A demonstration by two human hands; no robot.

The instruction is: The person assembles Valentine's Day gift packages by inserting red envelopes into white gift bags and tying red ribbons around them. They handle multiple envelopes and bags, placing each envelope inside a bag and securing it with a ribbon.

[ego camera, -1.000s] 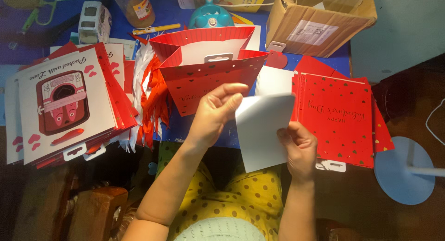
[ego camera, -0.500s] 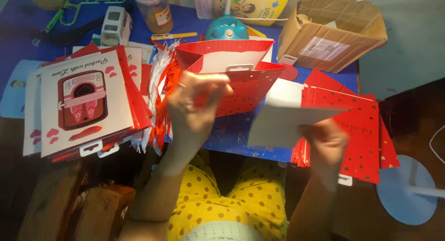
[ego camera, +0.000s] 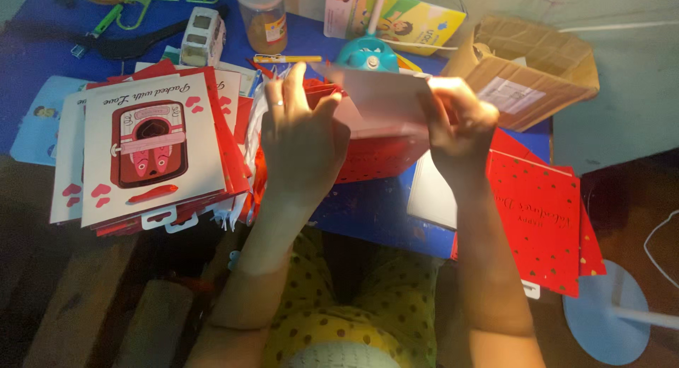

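Both hands are working over the middle of a blue table (ego camera: 368,212). The right hand (ego camera: 456,120) is pinching a white sheet of card (ego camera: 385,95) at its right edge, fingers folded closed around it, and is holding it nearly flat and tilted over a red gift bag (ego camera: 375,159) that is standing open just behind the near table edge. The left hand (ego camera: 304,138) is resting against the bag's left side and mouth, fingers half curled with the index finger pointing up; whether it is actually gripping the bag's rim or only steadying it I cannot tell, since the back of the hand is hiding the contact.

The sheet is looking thin, light and fairly stiff, keeping its shape from a grip at one edge alone. It is likely creasing easily, so holding it at an edge or corner with a light pinch is seeming best. The bag is probably light paper too, apt to tip or collapse, so bracing its mouth makes sense.

To the left a stack of white and red printed cards (ego camera: 152,152) is lying near the hand. To the right, flat red bags (ego camera: 541,219) are piled partly over the near edge. On the far side are sitting a cardboard box (ego camera: 527,71), a small teal lamp base (ego camera: 368,56) and a jar (ego camera: 265,18)
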